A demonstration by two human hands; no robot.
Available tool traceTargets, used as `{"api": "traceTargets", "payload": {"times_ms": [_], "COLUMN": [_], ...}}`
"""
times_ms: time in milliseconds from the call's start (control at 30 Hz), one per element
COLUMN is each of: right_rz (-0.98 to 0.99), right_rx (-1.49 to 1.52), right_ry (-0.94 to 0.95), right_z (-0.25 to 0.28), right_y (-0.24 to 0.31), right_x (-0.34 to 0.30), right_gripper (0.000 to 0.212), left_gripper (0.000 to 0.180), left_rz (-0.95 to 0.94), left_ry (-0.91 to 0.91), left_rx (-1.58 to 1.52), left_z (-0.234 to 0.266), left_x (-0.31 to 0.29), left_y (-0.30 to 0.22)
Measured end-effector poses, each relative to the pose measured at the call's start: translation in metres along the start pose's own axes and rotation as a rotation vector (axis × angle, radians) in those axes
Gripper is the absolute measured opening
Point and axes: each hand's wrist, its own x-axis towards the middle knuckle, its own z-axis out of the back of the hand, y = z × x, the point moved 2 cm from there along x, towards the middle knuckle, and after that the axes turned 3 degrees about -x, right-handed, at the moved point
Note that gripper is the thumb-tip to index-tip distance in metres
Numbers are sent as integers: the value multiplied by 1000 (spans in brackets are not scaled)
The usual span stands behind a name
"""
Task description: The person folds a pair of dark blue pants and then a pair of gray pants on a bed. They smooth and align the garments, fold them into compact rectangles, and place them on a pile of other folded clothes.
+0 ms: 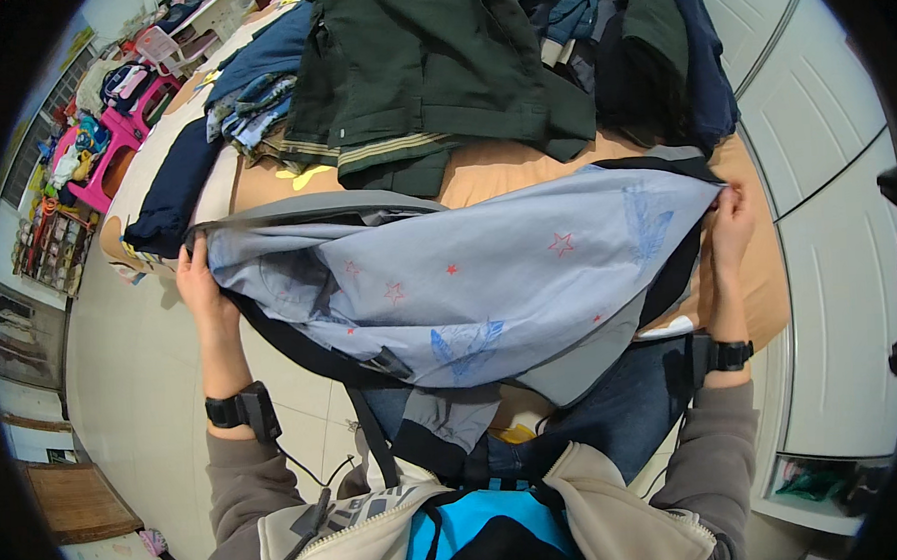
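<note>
While the L hand (206, 283) is gripping one end and the R hand (732, 226) is pinching the other, fingers curled, the grey-black jacket (488, 268) w/ pale-blue star-print lining is hanging b/w them, over the lap (624, 402) & bed (758, 302) edge. It's prob. handling light, soft, slightly slippery; its ends are likely offering best hold.

Clothes (410, 81) on a bed (254, 180), probably.
</note>
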Motion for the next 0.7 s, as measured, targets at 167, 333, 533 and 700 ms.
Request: {"api": "traceTargets", "payload": {"times_ms": [167,333,533,700], "right_rz": [299,587,651,831], "right_rx": [-129,79,-289,-141], "right_ry": [-69,502,898,457], "right_z": [19,0,-69,-45], "right_y": [60,139,159,180], "right_x": [-15,-26,-38,-61], "right_gripper": [14,50,89,34], "left_gripper": [79,100,64,43], "left_rz": [354,753,618,494], "left_ry": [131,374,507,253], "left_rx": [231,323,316,-62], "left_z": [22,62,73,59], "left_x": [-39,-109,-143,-109], "left_y": [22,35,53,27]}}
